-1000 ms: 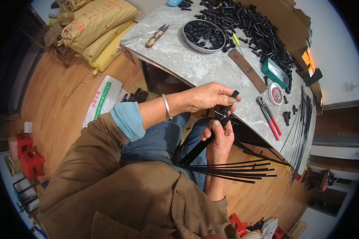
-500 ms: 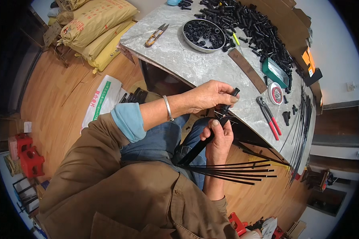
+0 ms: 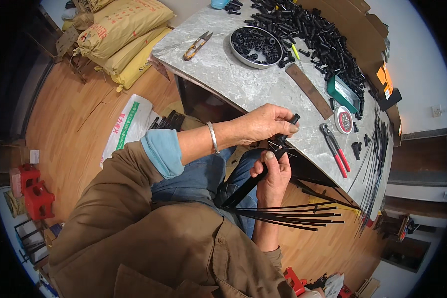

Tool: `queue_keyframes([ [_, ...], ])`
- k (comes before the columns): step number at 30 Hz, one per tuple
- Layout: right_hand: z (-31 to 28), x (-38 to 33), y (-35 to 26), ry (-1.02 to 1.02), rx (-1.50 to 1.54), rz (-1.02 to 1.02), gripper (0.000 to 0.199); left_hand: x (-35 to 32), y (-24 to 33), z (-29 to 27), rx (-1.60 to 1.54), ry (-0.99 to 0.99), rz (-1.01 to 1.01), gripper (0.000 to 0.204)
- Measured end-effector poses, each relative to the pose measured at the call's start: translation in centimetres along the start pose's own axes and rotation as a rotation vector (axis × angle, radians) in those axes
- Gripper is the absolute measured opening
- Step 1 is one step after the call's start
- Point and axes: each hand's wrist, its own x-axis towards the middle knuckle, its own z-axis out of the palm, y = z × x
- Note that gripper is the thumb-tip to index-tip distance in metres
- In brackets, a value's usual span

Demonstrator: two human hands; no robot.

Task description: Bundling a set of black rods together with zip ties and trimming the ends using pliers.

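Observation:
My left hand (image 3: 267, 123) comes in from the left, closed, its thumb and fingers pinching a black cylindrical plastic piece (image 3: 295, 119). Just below it, my right hand (image 3: 273, 178) is closed around the upper end of a bundle of black rods (image 3: 241, 193), thumb on top. Thin light wires stick out sideways where the plastic piece and the bundle meet; whether the two are joined there I cannot tell. From the bundle's lower end on my lap, several slim black rods (image 3: 293, 216) fan out to the right, across my right forearm.
On the grey table lie scissors (image 3: 197, 46), a round metal bowl (image 3: 256, 47) of small black parts, a heap of black plastic pieces (image 3: 323, 44), a flat brown bar (image 3: 309, 91), a green box (image 3: 343, 94), a small white dish (image 3: 343, 120), red-handled pliers (image 3: 335, 150) and thin black rods (image 3: 375, 164).
The whole view has shifted very slightly. Both hands keep their grips in nearly the same place, close together beside the table edge.

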Motion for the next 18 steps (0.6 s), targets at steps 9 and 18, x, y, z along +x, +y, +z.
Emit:
queue_keyframes([
  [9, 0.09, 0.11, 0.06, -0.01, -0.031, -0.017, 0.014, -0.37, 0.1, -0.15, 0.14, -0.06, -0.029, 0.04],
  [18, -0.04, 0.13, 0.06, 0.011, -0.02, -0.007, 0.014, -0.66, 0.82, -0.63, 0.013, -0.085, -0.025, 0.039],
])
